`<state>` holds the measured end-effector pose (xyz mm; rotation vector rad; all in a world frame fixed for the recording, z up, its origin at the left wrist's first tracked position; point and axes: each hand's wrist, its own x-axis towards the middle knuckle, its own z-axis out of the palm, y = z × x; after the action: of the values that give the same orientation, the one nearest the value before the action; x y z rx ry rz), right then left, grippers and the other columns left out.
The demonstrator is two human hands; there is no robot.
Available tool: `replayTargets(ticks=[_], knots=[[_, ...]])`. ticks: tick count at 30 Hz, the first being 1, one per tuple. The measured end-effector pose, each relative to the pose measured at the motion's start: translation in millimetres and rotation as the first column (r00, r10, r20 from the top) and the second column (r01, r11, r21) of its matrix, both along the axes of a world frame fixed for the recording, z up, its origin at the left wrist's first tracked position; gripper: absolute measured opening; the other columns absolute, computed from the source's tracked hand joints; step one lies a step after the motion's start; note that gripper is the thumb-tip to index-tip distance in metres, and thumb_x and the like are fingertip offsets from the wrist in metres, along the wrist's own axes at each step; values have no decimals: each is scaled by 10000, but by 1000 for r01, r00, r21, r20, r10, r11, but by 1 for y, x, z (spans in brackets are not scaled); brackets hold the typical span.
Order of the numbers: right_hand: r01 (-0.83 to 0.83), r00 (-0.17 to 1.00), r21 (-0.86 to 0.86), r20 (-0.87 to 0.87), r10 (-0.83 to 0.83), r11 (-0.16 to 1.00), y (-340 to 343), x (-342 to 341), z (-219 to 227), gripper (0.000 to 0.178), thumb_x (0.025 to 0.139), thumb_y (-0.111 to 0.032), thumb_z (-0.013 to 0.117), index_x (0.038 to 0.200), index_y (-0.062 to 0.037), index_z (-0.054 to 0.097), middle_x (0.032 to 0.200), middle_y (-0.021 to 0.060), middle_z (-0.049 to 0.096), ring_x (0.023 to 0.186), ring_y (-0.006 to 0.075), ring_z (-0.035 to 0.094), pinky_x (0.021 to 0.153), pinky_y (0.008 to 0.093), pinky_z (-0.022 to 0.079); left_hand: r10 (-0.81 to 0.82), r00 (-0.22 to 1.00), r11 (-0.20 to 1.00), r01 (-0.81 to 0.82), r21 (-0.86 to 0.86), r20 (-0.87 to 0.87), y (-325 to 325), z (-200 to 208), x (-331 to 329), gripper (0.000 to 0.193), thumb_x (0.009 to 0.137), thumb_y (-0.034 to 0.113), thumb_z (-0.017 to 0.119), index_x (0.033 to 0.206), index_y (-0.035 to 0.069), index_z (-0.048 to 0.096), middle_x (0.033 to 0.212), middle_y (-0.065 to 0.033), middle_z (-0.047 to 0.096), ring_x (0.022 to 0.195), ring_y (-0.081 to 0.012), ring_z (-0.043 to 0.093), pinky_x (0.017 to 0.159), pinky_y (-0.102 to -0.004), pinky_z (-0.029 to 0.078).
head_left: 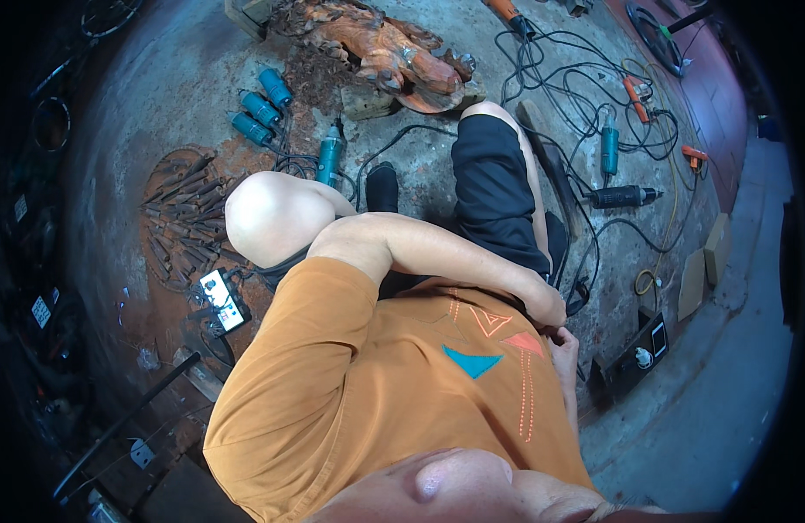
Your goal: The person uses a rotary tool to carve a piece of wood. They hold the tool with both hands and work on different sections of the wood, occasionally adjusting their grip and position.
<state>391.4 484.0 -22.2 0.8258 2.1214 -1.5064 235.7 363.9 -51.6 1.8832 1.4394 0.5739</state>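
Observation:
My left arm crosses over my lap to my right side. The left hand [542, 301] is bent down there, its fingers hidden from view. Just below it, my right hand [563, 344] is at the edge of my orange-brown shirt [402, 383], fingers curled in; whatever lies between the two hands is hidden. Both hands are close to my black shorts [494, 187]. Beyond my knees, a reddish-brown wood carving [394, 57] lies on a wooden block [368, 103], apart from both hands.
Several blue-green power tools [261, 108] lie left, one upright [330, 157] near my foot. Rusty slender tools [189, 209] are piled beside a lit screen [222, 301]. Tangled black cords [559, 74], an orange tool [636, 100] and a black box [629, 370] are right.

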Motion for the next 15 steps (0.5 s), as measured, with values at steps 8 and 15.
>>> replayTargets(ticks=[8,15], knots=[[-26,1000,56,8,25,998,-8,-10,-1,215,858,-92,676,1015,53,664,934,68,698,790,94,599,747,261,480,47,999,999,-47,-6,-10,5,-4,-3,262,775,175,655,984,32,719,970,-197,695,956,-357,653,786,-456,506],[-67,994,4,88,66,998,-1,-17,-3,209,842,-91,665,978,66,676,893,62,699,794,91,593,726,264,466,116,986,989,-103,108,-117,0,4,-9,209,754,128,615,882,-9,707,899,-208,693,875,-350,674,730,-463,517]])
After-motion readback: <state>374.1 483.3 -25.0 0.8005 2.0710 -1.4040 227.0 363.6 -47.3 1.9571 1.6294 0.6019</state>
